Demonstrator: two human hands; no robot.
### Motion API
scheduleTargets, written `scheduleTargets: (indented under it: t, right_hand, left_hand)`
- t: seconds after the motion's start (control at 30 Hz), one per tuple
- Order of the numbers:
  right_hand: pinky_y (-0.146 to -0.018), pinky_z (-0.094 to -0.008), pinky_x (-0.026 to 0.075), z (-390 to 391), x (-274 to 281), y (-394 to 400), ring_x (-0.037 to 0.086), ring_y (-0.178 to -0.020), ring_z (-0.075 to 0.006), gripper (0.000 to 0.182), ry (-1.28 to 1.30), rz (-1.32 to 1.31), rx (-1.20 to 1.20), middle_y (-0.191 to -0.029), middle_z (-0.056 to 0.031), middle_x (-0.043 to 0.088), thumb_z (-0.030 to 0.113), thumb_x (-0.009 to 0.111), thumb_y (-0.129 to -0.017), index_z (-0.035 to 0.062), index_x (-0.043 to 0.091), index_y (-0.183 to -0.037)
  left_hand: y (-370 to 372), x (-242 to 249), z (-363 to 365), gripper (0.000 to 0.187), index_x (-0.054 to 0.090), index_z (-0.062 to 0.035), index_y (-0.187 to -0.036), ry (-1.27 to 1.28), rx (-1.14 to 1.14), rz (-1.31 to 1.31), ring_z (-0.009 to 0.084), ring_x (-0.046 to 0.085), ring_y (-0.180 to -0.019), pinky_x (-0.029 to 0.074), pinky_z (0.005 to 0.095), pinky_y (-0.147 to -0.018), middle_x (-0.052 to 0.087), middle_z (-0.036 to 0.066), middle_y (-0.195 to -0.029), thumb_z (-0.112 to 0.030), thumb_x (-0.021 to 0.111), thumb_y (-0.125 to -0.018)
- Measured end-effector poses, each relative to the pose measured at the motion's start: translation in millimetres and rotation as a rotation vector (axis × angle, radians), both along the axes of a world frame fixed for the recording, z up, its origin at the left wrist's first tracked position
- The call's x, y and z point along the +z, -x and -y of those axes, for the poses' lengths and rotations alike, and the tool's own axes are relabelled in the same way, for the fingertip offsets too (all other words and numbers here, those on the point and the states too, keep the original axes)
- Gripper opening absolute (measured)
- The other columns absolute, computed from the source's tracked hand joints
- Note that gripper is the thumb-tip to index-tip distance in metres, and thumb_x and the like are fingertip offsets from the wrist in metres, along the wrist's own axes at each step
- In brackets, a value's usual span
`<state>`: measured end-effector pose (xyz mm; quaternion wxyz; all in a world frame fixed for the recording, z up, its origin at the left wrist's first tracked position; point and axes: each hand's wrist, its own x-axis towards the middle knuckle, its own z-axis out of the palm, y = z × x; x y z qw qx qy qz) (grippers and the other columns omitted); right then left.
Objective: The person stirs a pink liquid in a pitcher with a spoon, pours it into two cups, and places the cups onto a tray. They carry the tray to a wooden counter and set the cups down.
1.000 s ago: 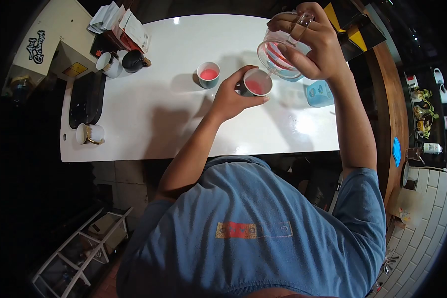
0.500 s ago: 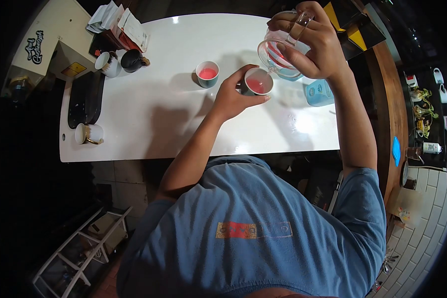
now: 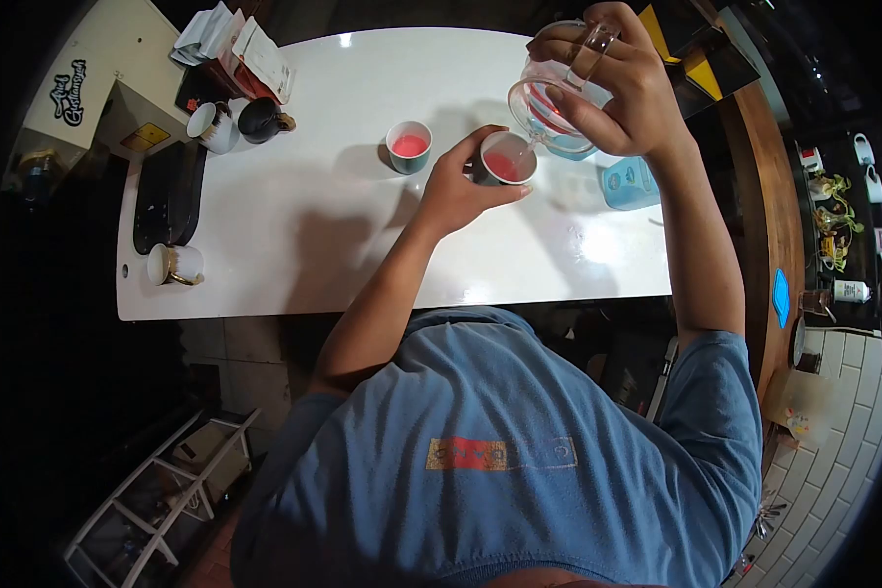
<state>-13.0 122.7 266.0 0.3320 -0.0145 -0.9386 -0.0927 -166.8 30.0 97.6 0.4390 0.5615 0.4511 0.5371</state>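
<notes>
My left hand (image 3: 458, 191) is wrapped round a cup (image 3: 508, 159), white inside and dark outside, with pink liquid in it. Above and to its right, my right hand (image 3: 622, 83) grips a clear glass pitcher (image 3: 531, 110) by the handle. The pitcher is tilted so its rim is at the cup's edge, and a thin stream runs from it into the cup. A second cup (image 3: 409, 147) with pink liquid stands on the white table (image 3: 363, 69), left of my left hand. Part of the pitcher is hidden behind my right hand.
A light blue container (image 3: 631, 184) stands near my right forearm. At the left are a white mug (image 3: 212, 127), a black mug (image 3: 263, 120), paper bags (image 3: 263, 64), a dark tray (image 3: 170, 196) and a white-and-gold mug (image 3: 174, 265). A wooden counter (image 3: 776, 225) runs along the right.
My left hand and its cup have shifted very slightly left. The stream into the cup now shows more clearly. My right hand keeps the pitcher tilted in nearly the same place.
</notes>
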Motion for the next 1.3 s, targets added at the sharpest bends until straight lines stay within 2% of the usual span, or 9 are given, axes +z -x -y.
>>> scheduleTargets:
  t: [0.33,1.3]
  right_hand:
    - [-0.081,-0.0382,0.038,10,8,0,0.064,-0.074,-0.0221,0.028,0.046,0.055,-0.076,-0.082,-0.0098,0.068,0.028,0.057,-0.078,0.0027,0.067,-0.081]
    - [-0.082,-0.0394,0.039,14,9,-3,0.063,-0.074,-0.0229,0.028,-0.032,0.038,-0.066,-0.082,-0.0104,0.068,0.027,0.06,-0.074,0.0014,0.068,-0.083]
  left_hand:
    - [-5,-5,-1,0.069,0.053,-0.0035,-0.123,0.006,-0.02,0.057,0.0165,0.061,-0.095,0.048,0.0292,-0.085,0.063,0.009,-0.106,-0.021,0.084,-0.064]
    - [-9,-8,-1,0.071,0.053,-0.0044,-0.124,0.025,-0.039,0.037,0.0166,0.061,-0.095,0.049,0.0292,-0.085,0.063,0.01,-0.108,-0.022,0.084,-0.063]
